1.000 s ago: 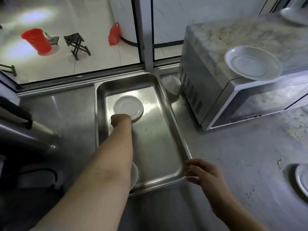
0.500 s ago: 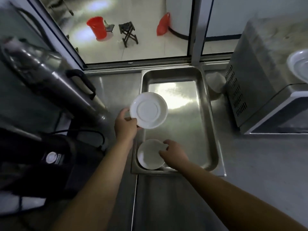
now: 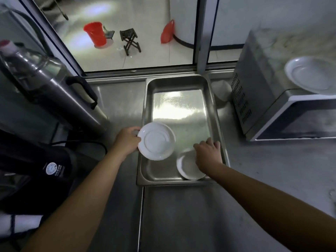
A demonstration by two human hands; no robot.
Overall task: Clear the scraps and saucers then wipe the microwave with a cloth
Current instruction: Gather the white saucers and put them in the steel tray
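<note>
Two saucers are at the tray (image 3: 214, 113) on the bench: the left hand (image 3: 127, 140) pinches one saucer (image 3: 156, 140) by its rim above the tray's near left corner, while the right hand (image 3: 209, 155) rests spread fingers on the other saucer (image 3: 187, 168), leaning in the near right corner. A plate (image 3: 311, 75) sits on the microwave (image 3: 269, 99); I'd say wiping hasn't begun.
</note>
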